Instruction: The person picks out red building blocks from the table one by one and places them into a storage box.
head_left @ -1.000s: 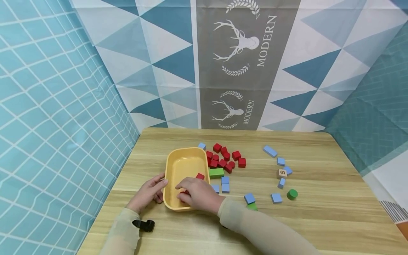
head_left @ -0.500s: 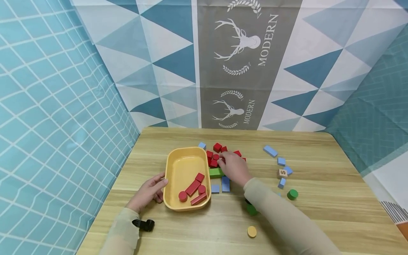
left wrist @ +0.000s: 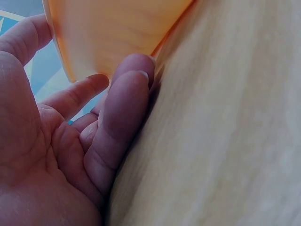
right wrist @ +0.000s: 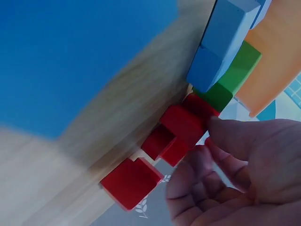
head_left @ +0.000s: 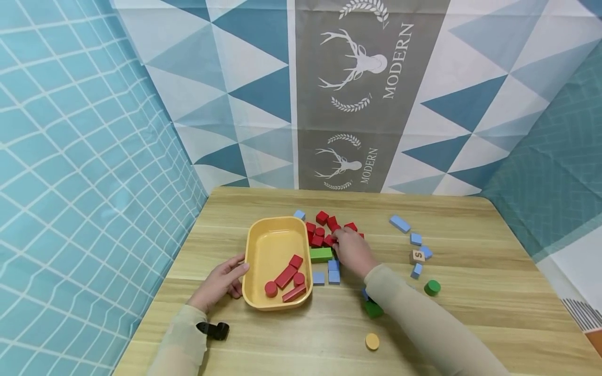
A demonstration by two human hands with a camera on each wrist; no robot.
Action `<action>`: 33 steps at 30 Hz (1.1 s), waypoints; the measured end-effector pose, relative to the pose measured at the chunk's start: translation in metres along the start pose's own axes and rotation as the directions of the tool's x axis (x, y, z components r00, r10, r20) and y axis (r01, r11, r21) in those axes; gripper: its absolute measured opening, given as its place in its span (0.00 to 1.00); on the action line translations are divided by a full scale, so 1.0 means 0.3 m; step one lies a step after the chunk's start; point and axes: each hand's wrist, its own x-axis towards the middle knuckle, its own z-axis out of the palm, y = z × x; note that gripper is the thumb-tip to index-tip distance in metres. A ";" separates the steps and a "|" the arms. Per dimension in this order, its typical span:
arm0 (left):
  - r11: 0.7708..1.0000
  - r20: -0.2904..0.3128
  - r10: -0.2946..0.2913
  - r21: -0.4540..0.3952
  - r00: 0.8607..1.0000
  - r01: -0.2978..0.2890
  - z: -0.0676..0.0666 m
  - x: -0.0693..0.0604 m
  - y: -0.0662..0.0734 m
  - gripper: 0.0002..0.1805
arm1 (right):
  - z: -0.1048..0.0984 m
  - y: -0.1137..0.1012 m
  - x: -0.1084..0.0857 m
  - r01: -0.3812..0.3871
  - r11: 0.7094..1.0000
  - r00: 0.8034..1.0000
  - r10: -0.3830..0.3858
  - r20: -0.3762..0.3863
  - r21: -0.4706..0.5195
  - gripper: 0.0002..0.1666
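My left hand point(head_left: 221, 282) grips the left side of a yellow tray point(head_left: 268, 250), thumb at its rim and the other fingers outside, low by the table. Inside the tray lie several red blocks, among them a cylinder point(head_left: 270, 289) and a long bar point(head_left: 294, 293). To the right of the tray, my right hand point(head_left: 352, 253) is among a cluster of red blocks. In the right wrist view its thumb and fingertips pinch a red block point(right wrist: 181, 123) in that cluster; the hand partly covers it. Another red block point(right wrist: 131, 182) lies apart from the fingers.
A long green block point(head_left: 321, 255) and several blue blocks point(head_left: 334, 277) lie close to the tray's right side. Farther right are a lettered wooden cube point(head_left: 417, 256), more blue blocks and a green cylinder point(head_left: 432, 287). A yellow disc point(head_left: 372, 342) lies near the front.
My right hand has left the tray and moved up and right to the red cluster, then shifted slightly right within it. My left hand has stayed on the tray.
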 end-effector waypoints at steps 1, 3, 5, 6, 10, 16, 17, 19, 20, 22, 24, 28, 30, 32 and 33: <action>1.000 0.000 0.000 -0.001 1.000 0.000 0.000 0.000 -0.001 0.40 | 0.001 0.004 -0.001 -0.010 1.000 1.000 0.010 0.005 0.001 0.11; 1.000 -0.001 -0.002 -0.002 1.000 0.002 0.000 0.002 -0.002 0.39 | 0.001 0.013 -0.002 -0.028 1.000 0.999 0.028 0.020 0.001 0.12; 1.000 0.001 -0.003 -0.002 1.000 0.003 0.000 0.003 -0.003 0.39 | -0.003 0.021 -0.001 -0.042 0.999 0.998 0.042 0.037 -0.003 0.13; 1.000 0.002 -0.003 -0.001 1.000 0.003 0.001 0.003 -0.003 0.39 | -0.005 0.023 0.000 -0.044 0.999 0.998 0.044 0.037 -0.005 0.13; 1.000 0.005 -0.004 0.002 1.000 0.004 0.001 0.004 -0.003 0.39 | -0.039 0.008 0.002 -0.031 0.999 0.999 0.031 -0.018 -0.014 0.13; 1.000 -0.006 -0.003 0.000 1.000 0.003 0.003 0.003 -0.003 0.40 | -0.126 -0.130 -0.005 0.112 0.992 0.985 -0.103 -0.138 0.053 0.14; 1.000 -0.006 -0.003 -0.002 1.000 0.003 0.003 0.003 -0.003 0.40 | -0.129 -0.162 -0.009 0.153 0.986 0.980 -0.142 -0.142 0.072 0.14; 1.000 -0.004 -0.006 -0.004 1.000 0.006 0.002 0.004 -0.005 0.40 | -0.116 -0.219 -0.018 0.240 0.967 0.966 -0.230 -0.118 0.081 0.14; 1.000 -0.003 -0.007 -0.004 1.000 0.007 0.002 0.004 -0.006 0.40 | -0.100 -0.242 -0.022 0.285 0.955 0.956 -0.277 -0.097 0.078 0.14; 1.000 -0.003 -0.008 -0.005 1.000 0.008 0.003 0.003 -0.006 0.40 | -0.061 -0.278 -0.021 0.366 0.928 0.931 -0.364 -0.040 0.067 0.13; 1.000 -0.003 -0.010 -0.005 1.000 0.010 0.005 0.003 -0.005 0.40 | -0.022 -0.300 -0.019 0.420 0.907 0.907 -0.420 0.009 0.044 0.12; 1.000 -0.004 -0.015 -0.007 1.000 0.015 0.006 0.001 -0.001 0.40 | 0.047 -0.315 0.000 0.440 0.898 0.895 -0.440 0.067 0.026 0.11; 1.000 -0.002 -0.014 -0.003 1.000 0.014 0.007 0.000 0.001 0.40 | 0.069 -0.317 0.008 0.420 0.907 0.902 -0.421 0.093 0.026 0.09; 1.000 -0.004 -0.012 0.001 1.000 0.012 0.004 0.000 0.003 0.40 | 0.084 -0.318 0.014 0.403 0.915 0.908 -0.403 0.111 0.030 0.08; 1.000 -0.006 -0.010 0.003 1.000 0.010 0.002 0.001 0.003 0.40 | 0.089 -0.318 0.017 0.396 0.918 0.911 -0.397 0.115 0.032 0.08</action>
